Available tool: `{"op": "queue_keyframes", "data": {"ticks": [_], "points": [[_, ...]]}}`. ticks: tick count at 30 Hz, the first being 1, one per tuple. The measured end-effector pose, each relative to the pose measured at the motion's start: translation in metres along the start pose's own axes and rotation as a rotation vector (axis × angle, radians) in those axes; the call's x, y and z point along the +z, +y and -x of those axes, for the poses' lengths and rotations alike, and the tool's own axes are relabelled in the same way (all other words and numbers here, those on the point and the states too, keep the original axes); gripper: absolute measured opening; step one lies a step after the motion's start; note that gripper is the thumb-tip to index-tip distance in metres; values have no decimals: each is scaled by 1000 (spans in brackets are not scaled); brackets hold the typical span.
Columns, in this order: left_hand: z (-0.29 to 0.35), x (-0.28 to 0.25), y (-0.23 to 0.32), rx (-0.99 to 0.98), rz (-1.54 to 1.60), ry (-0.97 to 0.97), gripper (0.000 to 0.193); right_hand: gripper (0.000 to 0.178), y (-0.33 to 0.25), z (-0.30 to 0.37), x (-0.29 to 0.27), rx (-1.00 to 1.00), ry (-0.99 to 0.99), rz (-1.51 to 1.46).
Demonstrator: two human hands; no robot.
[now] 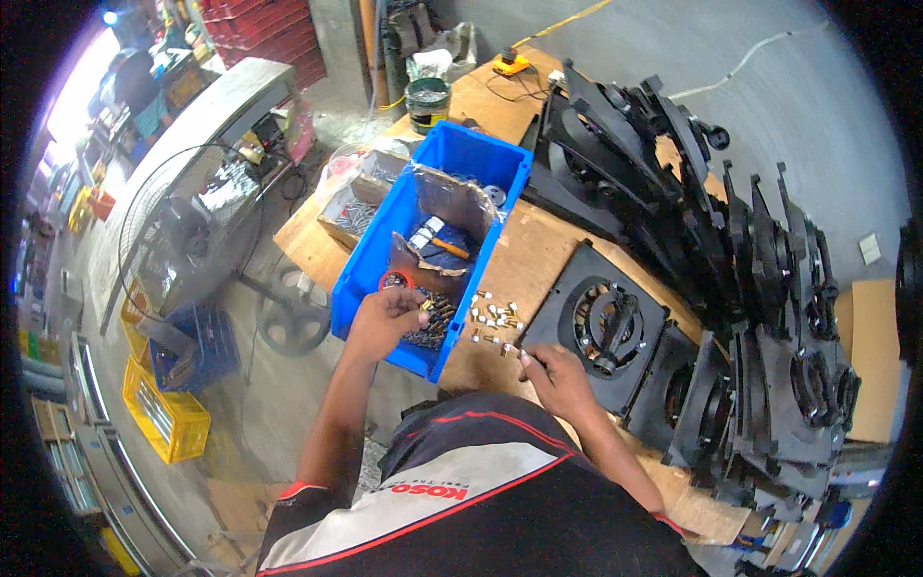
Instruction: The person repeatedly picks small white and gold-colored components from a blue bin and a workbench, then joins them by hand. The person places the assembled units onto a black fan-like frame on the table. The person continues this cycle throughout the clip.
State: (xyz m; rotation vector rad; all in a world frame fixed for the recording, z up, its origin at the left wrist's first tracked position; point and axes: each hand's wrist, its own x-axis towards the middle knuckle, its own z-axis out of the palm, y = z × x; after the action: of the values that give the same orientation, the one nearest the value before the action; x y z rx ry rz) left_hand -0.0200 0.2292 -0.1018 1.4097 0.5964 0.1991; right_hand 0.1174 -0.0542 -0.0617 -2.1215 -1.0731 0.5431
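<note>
My left hand (383, 320) reaches over the near compartment of a blue plastic bin (358, 288), its thumb and fingers pinched together. What lies between them is too small to name. Beneath it are many small dark and brass-coloured parts (437, 320), with a red ring (396, 278) beside the fingers. My right hand (561, 377) is low over the wooden table (519, 260), fingers closed at the near edge of a group of small white-and-brass pieces (498, 315). Whatever it grips cannot be made out. Just right of it lies a square black plate (567, 313) with a round central opening.
Cardboard dividers (460, 200) split the bin, and an orange-handled tool (449, 247) lies inside. Stacked black frames (769, 317) crowd the table's right side. A box of screws (354, 213) and a dark bucket (428, 101) stand beyond the bin. A pedestal fan (187, 226) stands at left.
</note>
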Motion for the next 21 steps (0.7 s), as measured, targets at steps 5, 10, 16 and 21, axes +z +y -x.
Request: {"op": "queue_keyframes", "data": {"ticks": [5, 10, 16, 21], "points": [[51, 43, 56, 83, -10, -285, 36, 27, -37, -23, -2, -174, 16, -40], [59, 60, 59, 124, 82, -467, 45, 22, -55, -21, 0, -201, 19, -214], [63, 71, 55, 90, 177, -459, 38, 26, -50, -10, -6, -243, 26, -324], [63, 75, 48, 140, 172, -408, 33, 31, -60, -3, -18, -408, 65, 55]]}}
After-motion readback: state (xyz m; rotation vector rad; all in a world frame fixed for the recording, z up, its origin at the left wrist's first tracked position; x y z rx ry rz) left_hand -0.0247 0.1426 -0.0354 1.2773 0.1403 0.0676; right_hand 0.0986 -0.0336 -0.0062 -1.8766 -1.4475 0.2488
